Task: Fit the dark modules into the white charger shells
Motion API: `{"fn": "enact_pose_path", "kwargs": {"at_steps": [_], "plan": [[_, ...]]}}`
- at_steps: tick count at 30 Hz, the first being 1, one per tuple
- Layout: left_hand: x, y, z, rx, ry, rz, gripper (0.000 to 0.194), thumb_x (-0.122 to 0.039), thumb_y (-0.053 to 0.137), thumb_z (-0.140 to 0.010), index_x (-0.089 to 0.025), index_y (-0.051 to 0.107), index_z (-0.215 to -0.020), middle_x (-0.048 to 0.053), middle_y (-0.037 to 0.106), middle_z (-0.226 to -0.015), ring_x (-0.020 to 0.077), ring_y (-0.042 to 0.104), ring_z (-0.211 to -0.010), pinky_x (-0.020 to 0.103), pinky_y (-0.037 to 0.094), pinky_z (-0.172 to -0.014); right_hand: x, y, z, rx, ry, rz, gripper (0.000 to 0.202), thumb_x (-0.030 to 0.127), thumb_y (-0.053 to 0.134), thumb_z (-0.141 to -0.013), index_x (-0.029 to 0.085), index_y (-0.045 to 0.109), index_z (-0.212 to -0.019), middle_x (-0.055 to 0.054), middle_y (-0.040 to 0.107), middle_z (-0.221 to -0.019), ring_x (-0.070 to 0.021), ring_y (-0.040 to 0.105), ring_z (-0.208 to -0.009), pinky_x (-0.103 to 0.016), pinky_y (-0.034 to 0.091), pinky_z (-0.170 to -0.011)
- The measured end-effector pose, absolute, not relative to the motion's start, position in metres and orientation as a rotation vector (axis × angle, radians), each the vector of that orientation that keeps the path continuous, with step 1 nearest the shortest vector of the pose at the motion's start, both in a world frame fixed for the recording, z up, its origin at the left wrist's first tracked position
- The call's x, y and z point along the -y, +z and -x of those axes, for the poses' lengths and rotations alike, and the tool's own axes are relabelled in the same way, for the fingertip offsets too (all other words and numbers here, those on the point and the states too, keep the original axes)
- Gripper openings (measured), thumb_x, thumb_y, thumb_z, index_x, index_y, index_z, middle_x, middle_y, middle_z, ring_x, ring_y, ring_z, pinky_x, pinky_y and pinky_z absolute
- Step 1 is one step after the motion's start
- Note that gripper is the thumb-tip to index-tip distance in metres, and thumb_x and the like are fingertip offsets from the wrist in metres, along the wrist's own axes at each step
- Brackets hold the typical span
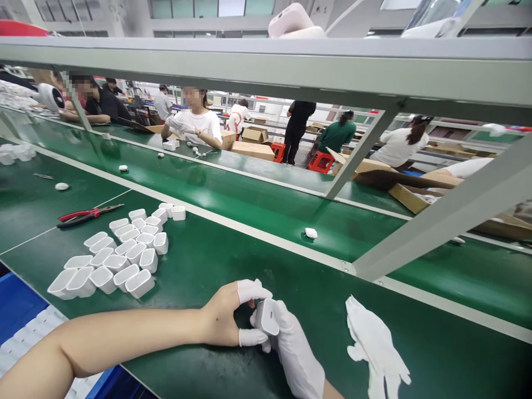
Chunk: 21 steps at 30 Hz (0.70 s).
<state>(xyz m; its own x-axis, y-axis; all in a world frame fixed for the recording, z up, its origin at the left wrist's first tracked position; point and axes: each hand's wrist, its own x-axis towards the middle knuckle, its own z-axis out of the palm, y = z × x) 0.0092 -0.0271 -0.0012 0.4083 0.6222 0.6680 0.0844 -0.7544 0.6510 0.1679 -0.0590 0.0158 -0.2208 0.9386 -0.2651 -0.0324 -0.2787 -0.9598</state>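
A small white plastic case (268, 317) with a narrow slot in its end face is held up over the green table, between both hands. My right hand (293, 343), in a white glove, is wrapped round its right side. My left hand (226, 316) is bare except for white finger covers; its thumb and fingertips touch the case from the left. Several open white cases (139, 284) stand grouped on the table to the left. An unworn white glove (374, 343) lies flat on the right.
Red-handled pliers (89, 214) lie beyond the cases. A green conveyor belt (249, 208) carrying a few small white pieces runs behind a pale rail. A slanted metal post (440, 216) rises at the right. Blue trays (19, 305) show at lower left. People sit across the belt.
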Motion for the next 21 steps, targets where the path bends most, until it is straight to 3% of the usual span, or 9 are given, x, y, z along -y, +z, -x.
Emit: {"fn": "enact_pose_path", "kwargs": {"at_steps": [12,18,21], "plan": [[0.03,0.003,-0.012,-0.624,1.4,-2.108,0.052,-0.017,0.069,-0.066,-0.022,0.053,-0.116,0.005,0.06,-0.092,0.0193,0.058,-0.082,0.034,0.052,-0.076,0.059,0.021,-0.169,1.185,1.624,1.238,0.072,0.085,0.046,-0.076,0.014,0.056,-0.063,0.0,0.049,-0.056,-0.0102,0.04,-0.049,-0.024,0.032,-0.052],[0.03,0.0,-0.011,-0.662,1.405,-2.132,0.057,-0.018,0.071,-0.066,-0.023,0.052,-0.119,0.007,0.061,-0.101,0.0212,0.059,-0.088,0.033,0.051,-0.076,0.06,0.026,-0.169,1.106,1.652,1.278,0.072,0.084,0.049,-0.073,0.013,0.061,-0.072,-0.002,0.054,-0.061,-0.0111,0.045,-0.05,-0.024,0.035,-0.051],[0.031,0.003,-0.01,-0.747,1.381,-2.084,0.05,-0.02,0.071,-0.067,-0.022,0.053,-0.114,0.006,0.06,-0.101,0.0208,0.057,-0.089,0.032,0.049,-0.075,0.058,0.024,-0.168,1.005,1.694,1.265,0.065,0.081,0.054,-0.074,0.016,0.058,-0.077,0.0,0.052,-0.063,-0.0118,0.045,-0.053,-0.023,0.038,-0.05]]}}
